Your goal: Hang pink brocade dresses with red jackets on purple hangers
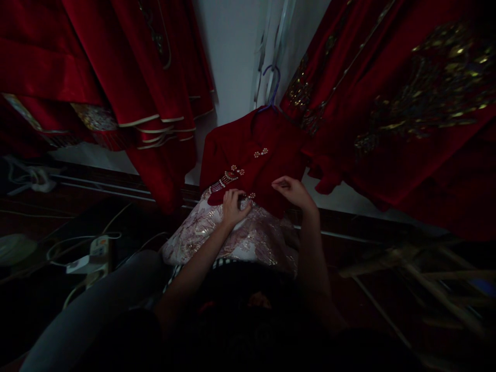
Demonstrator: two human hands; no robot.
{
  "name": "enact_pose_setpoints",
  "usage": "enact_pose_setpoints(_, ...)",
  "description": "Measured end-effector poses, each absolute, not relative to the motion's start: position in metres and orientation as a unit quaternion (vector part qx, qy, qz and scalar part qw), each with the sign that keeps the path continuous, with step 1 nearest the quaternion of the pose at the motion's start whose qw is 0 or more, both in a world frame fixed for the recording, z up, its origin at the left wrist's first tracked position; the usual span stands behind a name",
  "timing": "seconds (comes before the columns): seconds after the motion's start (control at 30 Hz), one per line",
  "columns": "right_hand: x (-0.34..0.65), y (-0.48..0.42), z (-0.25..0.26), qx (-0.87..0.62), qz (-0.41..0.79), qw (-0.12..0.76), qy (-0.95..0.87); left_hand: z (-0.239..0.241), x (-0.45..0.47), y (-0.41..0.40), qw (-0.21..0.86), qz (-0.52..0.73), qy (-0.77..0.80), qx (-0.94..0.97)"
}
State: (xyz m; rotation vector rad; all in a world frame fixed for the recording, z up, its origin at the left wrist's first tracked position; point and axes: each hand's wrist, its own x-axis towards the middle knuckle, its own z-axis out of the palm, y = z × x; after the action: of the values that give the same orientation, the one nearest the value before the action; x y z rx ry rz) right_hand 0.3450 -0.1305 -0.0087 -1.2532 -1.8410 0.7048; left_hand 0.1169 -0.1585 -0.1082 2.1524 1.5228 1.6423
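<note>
A red jacket [251, 135] hangs in front of me on a blue hanger [273, 88]. Jewelled clasps [261, 153] run down its front, and a beaded tassel [225, 180] hangs at its left side. At the lowest clasp [250, 197], my left hand [235, 207] has its fingers curled on the jacket's lower front, thumb close to the clasp. My right hand [296, 193] is raised before the jacket's right side, thumb and fingertips pinched together. Whatever that pinch may hold is too small and dark to see. Below the jacket spreads a pale, shiny floral skirt [209, 232].
Red garments with pale edging [155, 108] hang at the left, and red garments with gold sequins [437, 88] at the right. A power strip [99, 253] with cables lies low on the left. A wooden frame [426, 284] stands at the lower right. The light is dim.
</note>
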Motion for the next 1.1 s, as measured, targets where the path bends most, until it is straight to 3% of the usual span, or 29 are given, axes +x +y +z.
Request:
enact_pose_setpoints(0.23,0.339,-0.123,-0.031,-0.486,0.4,0.275,-0.726,-0.111,0.118,-0.156,0.014,0.486,0.487,0.726)
enact_pose_setpoints(0.37,0.311,-0.119,-0.04,-0.446,0.406,0.288,-0.744,-0.112,0.117,-0.155,0.016,0.496,0.483,0.722)
enact_pose_setpoints(0.53,0.288,-0.117,-0.051,-0.46,0.317,0.321,-0.765,-0.115,0.116,-0.153,0.017,0.514,0.478,0.712)
enact_pose_setpoints(0.8,0.29,-0.113,-0.053,-0.46,0.323,0.361,-0.744,-0.117,0.116,-0.151,0.005,0.521,0.472,0.711)
enact_pose_setpoints(1.1,0.292,-0.11,-0.06,-0.457,0.328,0.307,-0.767,-0.117,0.115,-0.152,-0.007,0.526,0.473,0.707)
